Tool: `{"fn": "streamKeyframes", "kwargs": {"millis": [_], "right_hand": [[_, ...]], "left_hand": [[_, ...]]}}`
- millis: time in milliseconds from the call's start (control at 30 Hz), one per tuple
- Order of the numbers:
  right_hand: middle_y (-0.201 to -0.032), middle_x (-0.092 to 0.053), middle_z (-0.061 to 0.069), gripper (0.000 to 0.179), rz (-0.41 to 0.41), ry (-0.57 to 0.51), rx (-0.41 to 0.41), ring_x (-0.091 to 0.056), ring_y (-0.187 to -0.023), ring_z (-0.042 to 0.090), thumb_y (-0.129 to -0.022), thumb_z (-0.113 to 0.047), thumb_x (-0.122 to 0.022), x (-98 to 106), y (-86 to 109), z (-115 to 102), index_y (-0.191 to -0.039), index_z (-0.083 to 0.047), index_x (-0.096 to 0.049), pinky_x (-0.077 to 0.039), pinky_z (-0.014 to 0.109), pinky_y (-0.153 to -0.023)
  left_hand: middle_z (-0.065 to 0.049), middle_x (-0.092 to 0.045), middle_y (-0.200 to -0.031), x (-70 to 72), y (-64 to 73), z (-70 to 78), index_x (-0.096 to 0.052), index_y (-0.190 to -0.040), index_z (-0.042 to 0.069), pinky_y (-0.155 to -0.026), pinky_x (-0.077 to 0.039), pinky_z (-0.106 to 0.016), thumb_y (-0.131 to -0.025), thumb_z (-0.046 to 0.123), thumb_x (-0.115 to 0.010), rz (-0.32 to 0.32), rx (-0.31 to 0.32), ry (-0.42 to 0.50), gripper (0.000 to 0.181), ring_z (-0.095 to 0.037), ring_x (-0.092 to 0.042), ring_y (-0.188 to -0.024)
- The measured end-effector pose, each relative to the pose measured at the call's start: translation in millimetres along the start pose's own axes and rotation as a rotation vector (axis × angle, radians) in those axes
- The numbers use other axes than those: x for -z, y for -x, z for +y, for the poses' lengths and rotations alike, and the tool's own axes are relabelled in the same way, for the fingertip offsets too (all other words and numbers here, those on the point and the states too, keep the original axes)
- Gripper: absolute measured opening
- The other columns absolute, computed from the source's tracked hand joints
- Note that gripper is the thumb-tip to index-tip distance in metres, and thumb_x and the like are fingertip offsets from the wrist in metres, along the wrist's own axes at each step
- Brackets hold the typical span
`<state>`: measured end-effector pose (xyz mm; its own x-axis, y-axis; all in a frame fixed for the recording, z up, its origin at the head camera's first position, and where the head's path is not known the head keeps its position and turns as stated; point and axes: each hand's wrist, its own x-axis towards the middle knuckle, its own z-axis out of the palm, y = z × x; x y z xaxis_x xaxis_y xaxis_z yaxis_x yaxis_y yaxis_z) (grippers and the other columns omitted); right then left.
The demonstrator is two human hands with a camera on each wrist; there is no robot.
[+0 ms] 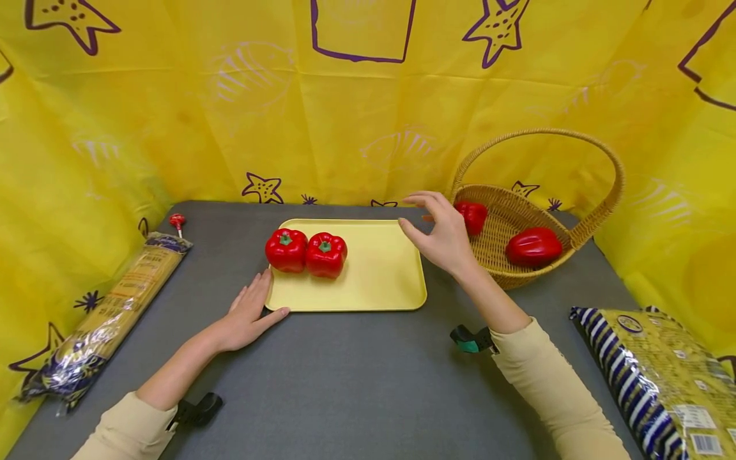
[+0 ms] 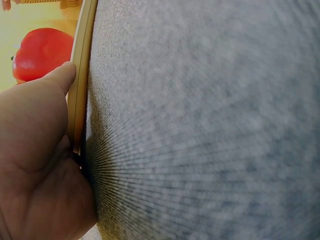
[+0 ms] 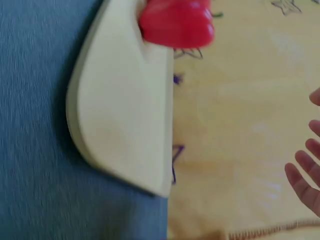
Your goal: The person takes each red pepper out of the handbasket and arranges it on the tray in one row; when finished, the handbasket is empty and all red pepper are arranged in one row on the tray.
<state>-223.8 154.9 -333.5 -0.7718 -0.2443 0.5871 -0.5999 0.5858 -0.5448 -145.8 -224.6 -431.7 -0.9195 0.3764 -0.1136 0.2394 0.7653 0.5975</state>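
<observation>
Two red bell peppers, a left one (image 1: 286, 250) and a right one (image 1: 326, 255), sit side by side on the left half of a pale yellow tray (image 1: 382, 271). My left hand (image 1: 247, 316) rests at the tray's near left corner, its fingers along the side and its thumb at the front edge (image 2: 77, 100). In the air between tray and wicker basket (image 1: 496, 252) is my right hand (image 1: 441, 233), holding nothing, fingers apart and slightly bent. The basket contains two more red peppers, one (image 1: 535, 247) at the right and another (image 1: 474, 217) partly hidden behind my hand.
On the left of the grey table (image 1: 356, 383) lies a long pack of spaghetti (image 1: 115, 306), with a red lollipop (image 1: 177, 222) by its far end. A yellow bag with striped edges (image 1: 661, 370) lies at the right. Behind hangs a yellow patterned cloth (image 1: 345, 128).
</observation>
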Motion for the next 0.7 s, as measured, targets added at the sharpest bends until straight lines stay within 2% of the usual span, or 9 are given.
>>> {"fn": "streamKeyframes", "kwargs": {"millis": [200,367,433,600,700], "right_hand": [[-0.114,-0.063,0.006,0.024,0.123,-0.006,-0.114,-0.06,-0.098,0.018,-0.088,-0.018,-0.071,28,0.9,16,-0.11,-0.007,-0.071,-0.056,0.043,-0.078],[-0.105,-0.065,0.005,0.021,0.191,0.016,-0.238,-0.062,-0.093,0.019,-0.089,-0.018,-0.069,47,1.4,30,-0.107,-0.008,-0.072,-0.052,0.02,-0.076],[-0.105,-0.065,0.005,0.021,0.198,0.038,-0.286,-0.062,-0.095,0.022,-0.09,-0.021,-0.068,53,1.9,35,-0.107,-0.008,-0.073,-0.047,0.017,-0.076],[-0.107,-0.065,0.008,0.026,0.176,0.08,-0.4,-0.059,-0.096,0.026,-0.091,-0.027,-0.064,69,1.7,47,-0.107,-0.008,-0.072,-0.038,0.03,-0.076],[-0.111,-0.064,0.009,0.028,0.124,0.075,-0.478,-0.057,-0.098,0.024,-0.092,-0.029,-0.062,78,-1.3,53,-0.109,-0.008,-0.071,-0.039,0.031,-0.077]], "left_hand": [[-0.024,0.001,-0.16,-0.4,-0.2,-0.4,0.005,-0.153,-0.004,-0.11,0.0,-0.065,-0.099,0.048,-0.051,0.0,0.002,0.004,0.093,-0.045,0.003,-0.145],[-0.025,0.0,-0.16,-0.4,-0.8,0.0,0.004,-0.153,-0.004,-0.11,-0.001,-0.065,-0.099,0.048,-0.051,0.001,0.002,0.007,0.093,-0.046,0.003,-0.145],[-0.025,0.0,-0.16,-0.7,-0.7,-0.4,0.004,-0.153,-0.004,-0.11,0.0,-0.065,-0.099,0.048,-0.051,0.002,0.001,0.005,0.093,-0.046,0.003,-0.145],[-0.025,0.0,-0.16,-1.1,-0.1,-1.1,0.005,-0.153,-0.004,-0.11,-0.001,-0.065,-0.099,0.048,-0.05,0.004,0.002,-0.004,0.093,-0.046,0.003,-0.145],[-0.025,0.0,-0.16,-0.7,0.3,-0.6,0.005,-0.153,-0.004,-0.11,-0.001,-0.065,-0.099,0.047,-0.05,0.005,0.001,-0.002,0.093,-0.046,0.003,-0.145]]}}
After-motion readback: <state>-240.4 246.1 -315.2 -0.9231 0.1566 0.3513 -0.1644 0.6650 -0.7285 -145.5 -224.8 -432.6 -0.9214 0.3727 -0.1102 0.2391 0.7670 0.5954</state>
